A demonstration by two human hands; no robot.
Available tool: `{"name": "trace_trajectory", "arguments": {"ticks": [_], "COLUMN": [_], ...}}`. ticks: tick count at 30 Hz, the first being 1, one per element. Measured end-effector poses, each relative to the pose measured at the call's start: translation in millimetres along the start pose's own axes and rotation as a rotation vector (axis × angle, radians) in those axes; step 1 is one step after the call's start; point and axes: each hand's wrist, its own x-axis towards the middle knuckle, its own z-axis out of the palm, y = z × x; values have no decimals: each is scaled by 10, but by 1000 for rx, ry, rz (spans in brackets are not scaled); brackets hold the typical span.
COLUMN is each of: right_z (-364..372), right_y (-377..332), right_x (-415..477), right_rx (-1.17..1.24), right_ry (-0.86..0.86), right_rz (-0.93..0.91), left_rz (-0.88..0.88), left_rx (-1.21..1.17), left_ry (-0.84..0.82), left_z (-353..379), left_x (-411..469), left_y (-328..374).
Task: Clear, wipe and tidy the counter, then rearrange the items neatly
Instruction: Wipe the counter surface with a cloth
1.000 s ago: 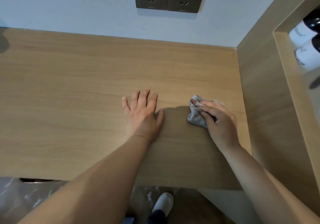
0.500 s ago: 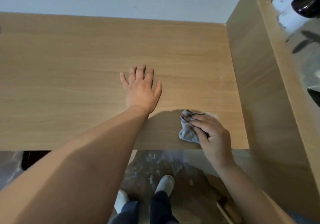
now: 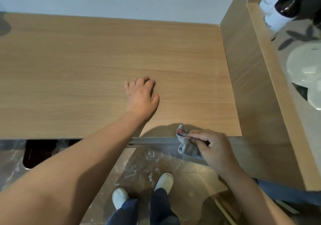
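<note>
Since the last look, our right hand [image 3: 215, 150] has drawn the grey cloth [image 3: 186, 145] back to the front edge of the wooden counter [image 3: 78, 64], at about five o'clock from our left hand [image 3: 141, 97]. The cloth hangs half over that lip, bunched and pinched between thumb and curled fingers. The left hand rests mid-counter, holding nothing, fingers loosely arched; its palm may be lifted, as the angle is poor. Dark bottles [image 3: 284, 5] stand at two o'clock.

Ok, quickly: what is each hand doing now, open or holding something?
Left hand: open, on the counter.
Right hand: grips the cloth at the counter's front edge.
</note>
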Motion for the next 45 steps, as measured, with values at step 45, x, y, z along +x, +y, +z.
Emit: {"name": "trace_trajectory", "arguments": {"ticks": [45], "right_z": [-771], "right_y": [185], "right_x": [3694], "right_rx": [-402], "right_ry": [427], "right_rz": [-65], "left_rz": [-105], "left_rx": [89], "left_ry": [86], "left_z": [320], "left_x": [666], "left_y": [143]}}
